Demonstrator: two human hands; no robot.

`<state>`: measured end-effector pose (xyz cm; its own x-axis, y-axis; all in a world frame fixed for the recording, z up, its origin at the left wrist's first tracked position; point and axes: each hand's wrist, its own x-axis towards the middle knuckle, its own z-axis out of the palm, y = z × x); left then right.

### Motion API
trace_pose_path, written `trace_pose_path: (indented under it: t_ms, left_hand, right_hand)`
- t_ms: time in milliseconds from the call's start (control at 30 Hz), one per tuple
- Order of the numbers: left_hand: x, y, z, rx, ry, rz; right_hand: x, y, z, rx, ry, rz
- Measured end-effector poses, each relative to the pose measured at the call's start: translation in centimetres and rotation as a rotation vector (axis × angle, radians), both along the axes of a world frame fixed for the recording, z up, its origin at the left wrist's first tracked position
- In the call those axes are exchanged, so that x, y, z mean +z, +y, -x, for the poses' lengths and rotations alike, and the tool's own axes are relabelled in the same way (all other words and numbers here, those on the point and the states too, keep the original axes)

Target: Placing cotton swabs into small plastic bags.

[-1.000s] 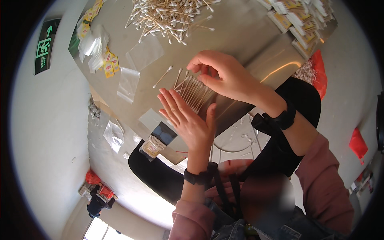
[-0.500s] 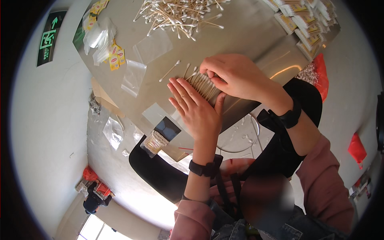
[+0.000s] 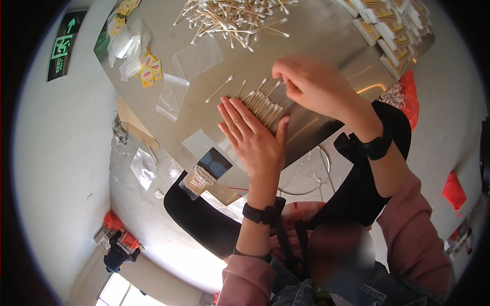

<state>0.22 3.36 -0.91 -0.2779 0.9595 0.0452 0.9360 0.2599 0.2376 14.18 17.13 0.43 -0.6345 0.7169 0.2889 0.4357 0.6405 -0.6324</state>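
My left hand (image 3: 253,137) lies flat, fingers together, pressing on a row of cotton swabs (image 3: 264,104) lined up side by side on the steel table (image 3: 311,35). My right hand (image 3: 315,86) hovers just right of the row, fingertips pinched at the swab tips; whether it holds a swab is hidden. One loose swab (image 3: 219,88) lies left of the row. A big heap of cotton swabs (image 3: 232,18) sits at the far side of the table.
Clear plastic bags (image 3: 196,56) and yellow labelled bags (image 3: 148,71) lie at the left of the table. Stacked packed swab packets (image 3: 393,28) stand at the right. A filled packet (image 3: 200,178) lies near the table's front edge. A round stool frame (image 3: 306,178) is below.
My left hand has slid onto the swab row and flattened over it. My right hand has lifted off the row and moved to its right end.
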Motion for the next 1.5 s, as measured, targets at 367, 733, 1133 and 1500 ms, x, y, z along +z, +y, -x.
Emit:
trace_pose_path:
  t_ms: [367,733,1133,1500]
  left_hand:
    - [-0.1,-0.4,0.1,-0.002,-0.070,-0.046]
    - [0.0,-0.1,-0.1,-0.052,0.035,0.046]
    - [1.0,0.1,1.2,-0.030,-0.176,-0.171]
    - [1.8,4.4,8.3,0.043,-0.279,-0.306]
  right_hand:
    - [-0.6,-0.2,1.0,0.061,-0.006,-0.059]
    - [-0.2,1.3,-0.8,-0.003,-0.036,-0.076]
    - [-1.7,2.0,3.6,0.004,-0.016,-0.227]
    - [-1.4,1.4,4.2,0.080,0.028,-0.186]
